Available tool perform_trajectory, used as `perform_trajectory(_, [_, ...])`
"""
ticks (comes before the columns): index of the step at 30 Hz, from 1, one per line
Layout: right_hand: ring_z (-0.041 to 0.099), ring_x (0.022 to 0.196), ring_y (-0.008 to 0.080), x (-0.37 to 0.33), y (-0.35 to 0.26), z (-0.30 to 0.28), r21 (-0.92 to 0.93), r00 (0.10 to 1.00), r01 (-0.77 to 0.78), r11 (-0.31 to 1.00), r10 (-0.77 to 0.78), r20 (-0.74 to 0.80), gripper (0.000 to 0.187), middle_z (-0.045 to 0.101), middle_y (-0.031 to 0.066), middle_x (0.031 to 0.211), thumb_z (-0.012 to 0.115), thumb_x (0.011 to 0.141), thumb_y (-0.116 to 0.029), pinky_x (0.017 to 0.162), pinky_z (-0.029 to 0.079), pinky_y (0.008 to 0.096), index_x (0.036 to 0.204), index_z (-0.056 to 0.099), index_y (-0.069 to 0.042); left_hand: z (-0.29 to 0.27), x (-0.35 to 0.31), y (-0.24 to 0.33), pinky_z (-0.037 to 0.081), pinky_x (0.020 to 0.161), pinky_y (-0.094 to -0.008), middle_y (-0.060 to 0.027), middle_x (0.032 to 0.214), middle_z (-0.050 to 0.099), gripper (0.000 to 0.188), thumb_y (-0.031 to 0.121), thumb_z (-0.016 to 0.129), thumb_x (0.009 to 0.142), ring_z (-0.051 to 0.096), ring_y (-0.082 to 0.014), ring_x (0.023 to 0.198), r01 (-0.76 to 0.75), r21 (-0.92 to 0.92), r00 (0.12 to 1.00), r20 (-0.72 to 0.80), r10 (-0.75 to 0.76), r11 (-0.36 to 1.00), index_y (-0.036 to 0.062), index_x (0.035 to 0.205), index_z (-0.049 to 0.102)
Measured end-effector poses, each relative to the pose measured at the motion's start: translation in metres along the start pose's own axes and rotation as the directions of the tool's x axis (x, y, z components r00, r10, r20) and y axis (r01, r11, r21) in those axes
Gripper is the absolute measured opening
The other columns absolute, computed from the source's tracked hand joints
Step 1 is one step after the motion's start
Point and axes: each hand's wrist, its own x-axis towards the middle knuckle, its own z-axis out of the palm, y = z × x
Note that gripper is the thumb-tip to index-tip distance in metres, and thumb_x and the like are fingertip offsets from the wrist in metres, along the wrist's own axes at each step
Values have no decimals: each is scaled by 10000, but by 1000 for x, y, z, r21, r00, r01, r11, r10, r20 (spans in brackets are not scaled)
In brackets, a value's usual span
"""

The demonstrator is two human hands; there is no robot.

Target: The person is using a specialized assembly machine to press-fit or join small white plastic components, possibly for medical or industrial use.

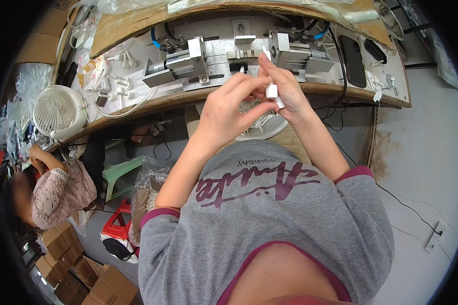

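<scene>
Both my hands meet in front of a metal clamping fixture [241, 54] at the bench edge. My left hand [224, 109] is closed, its thumb and fingers pinching at a small white plastic piece [272, 92] with a square end. My right hand [289, 94] is curled round the same piece from the other side. A second white bit [266, 52] shows at my right fingertips; whether it belongs to the held piece I cannot tell. Below my hands, partly hidden by them, a round white tray [277, 126] holds many small white parts.
Metal slide blocks [180, 63] with hoses flank the fixture. White plugs and cables [121, 86] and a white fan [60, 111] stand at left. A black phone [352, 61] lies at right. Another person [61, 195] sits far left, near a green stool [119, 175] and cardboard boxes [112, 287].
</scene>
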Motion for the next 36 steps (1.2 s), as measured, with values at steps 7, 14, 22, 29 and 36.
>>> perform_trajectory(7, [414, 331, 82, -2, 4, 2, 53, 998, -69, 996, 68, 16, 516, 458, -3, 499, 632, 908, -526, 295, 288, 219, 673, 541, -75, -4, -4, -5, 599, 686, -260, -66, 1015, 652, 282, -19, 748, 776, 676, -140, 852, 44, 67, 996, -83, -39, 997, 29, 1048, 689])
perform_trajectory(14, [425, 377, 81, -5, 4, -18, 85, 999, 32, 996, -34, 24, 426, 469, -7, 541, 571, 972, -436, 372, 310, 203, 719, 462, -110, -8, -9, -33, 539, 662, -310, -59, 1099, 663, 269, 68, 720, 804, 652, -208, 756, -33, 560, 999, 27, 22, 828, 59, 1071, 688])
perform_trajectory(22, [507, 617, 64, -19, 1, -12, -134, 987, 159, 978, -159, 10, 422, 542, -8, 661, 436, 1035, -412, 570, 385, 218, 777, 521, -90, -6, 7, -40, 530, 596, -313, -2, 1199, 678, 260, 159, 734, 777, 661, -244, 625, -80, 757, 990, 137, -38, 648, 118, 1033, 721])
perform_trajectory(29, [436, 613, 45, -21, -5, -16, -414, 959, 220, 883, -273, -74, 489, 517, -34, 670, 424, 1031, -436, 571, 343, 217, 778, 623, -67, -10, 7, -41, 534, 589, -302, -6, 1160, 696, 289, 188, 745, 774, 682, -233, 640, -78, 738, 987, 151, -52, 670, 118, 1053, 715])
perform_trajectory(36, [444, 646, 44, -10, 15, -5, -372, 953, 226, 900, -283, -105, 483, 522, -41, 684, 448, 1022, -454, 574, 367, 241, 812, 627, -57, 3, 1, -18, 536, 583, -303, -54, 904, 682, 397, 100, 785, 706, 662, -215, 691, -144, 269, 988, -13, 154, 952, 77, 1079, 651])
